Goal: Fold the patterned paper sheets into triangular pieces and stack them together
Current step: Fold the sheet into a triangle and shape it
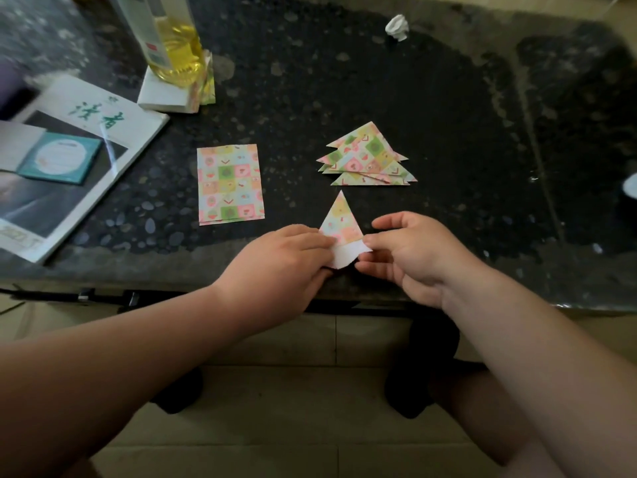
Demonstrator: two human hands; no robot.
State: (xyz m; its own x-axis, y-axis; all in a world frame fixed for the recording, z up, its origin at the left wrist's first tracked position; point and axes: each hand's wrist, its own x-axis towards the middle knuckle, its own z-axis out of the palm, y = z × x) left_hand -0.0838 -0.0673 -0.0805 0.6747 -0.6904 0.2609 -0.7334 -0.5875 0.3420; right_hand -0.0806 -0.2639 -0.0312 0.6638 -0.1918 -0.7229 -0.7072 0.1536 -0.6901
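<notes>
- While both hands work at the near edge of the surface (448,115), a half-folded piece (340,220) sits between them, its patterned point aimed at the far edge and its white flap toward the person.
- Left hand (286,260) holds the piece's lower left corner, fingers (319,238) curled over it; right hand (410,257) pinches the lower right corner between thumb and forefinger.
- Thin paper like this looks feather-light, limp and easily creased or torn. It is probably best taken at corners and folded edges, with light pressure.
- Finished triangles (370,157) lie stacked just beyond the piece, with flat sheets (229,184) nearer the surface's left edge.
</notes>
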